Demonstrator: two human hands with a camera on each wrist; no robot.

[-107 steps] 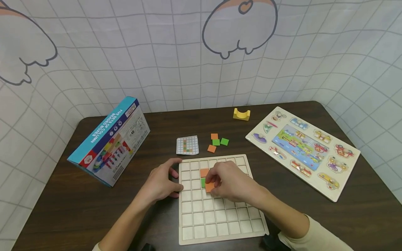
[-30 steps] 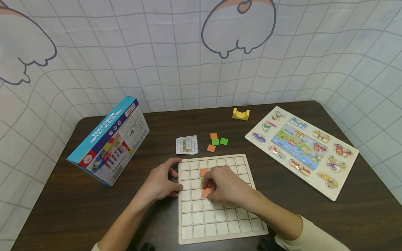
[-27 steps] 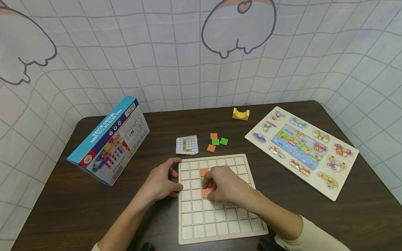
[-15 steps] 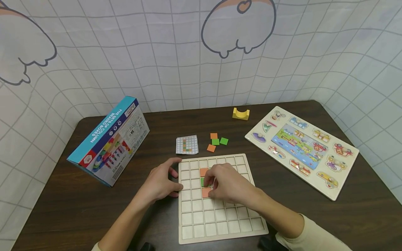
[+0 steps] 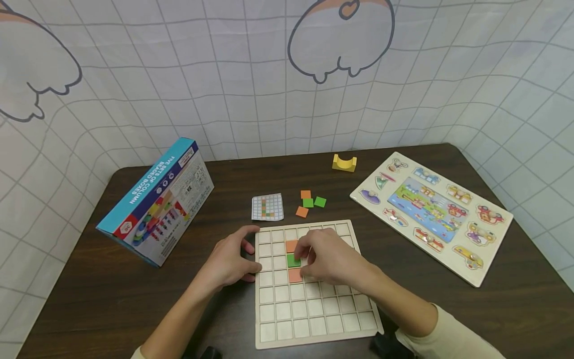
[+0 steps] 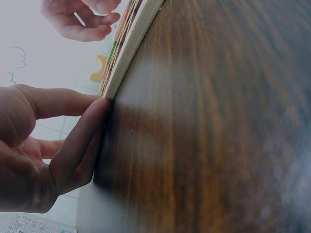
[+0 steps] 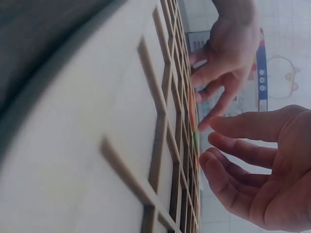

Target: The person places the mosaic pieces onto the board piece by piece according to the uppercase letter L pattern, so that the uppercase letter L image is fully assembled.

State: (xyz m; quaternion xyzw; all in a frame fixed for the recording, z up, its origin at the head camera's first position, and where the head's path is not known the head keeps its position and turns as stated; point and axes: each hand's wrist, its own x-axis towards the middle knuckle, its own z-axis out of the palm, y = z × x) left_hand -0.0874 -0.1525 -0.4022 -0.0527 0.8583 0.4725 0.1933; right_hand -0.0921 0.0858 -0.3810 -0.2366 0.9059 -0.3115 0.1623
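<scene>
Both left hand (image 5: 229, 258) and right hand (image 5: 331, 257) have released, relaxed fingers; a careless right-hand brush could unseat the flat green square tile (image 5: 292, 261).

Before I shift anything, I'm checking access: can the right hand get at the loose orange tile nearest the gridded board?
Probably yes: the right hand appears empty, and nothing tall stands between it and that loose orange tile beyond the gridded board.

This looks like a tabletop play corner: a dark wood-grain table (image 5: 80, 309) closed in by wrinkled, white grid-patterned cloth (image 5: 215, 89) with cartoon outlines. A picture puzzle (image 5: 428, 212), a gridded board (image 5: 318, 328) and a colourful toy box (image 5: 157, 204) show it; whether home or studio, I cannot tell.
</scene>
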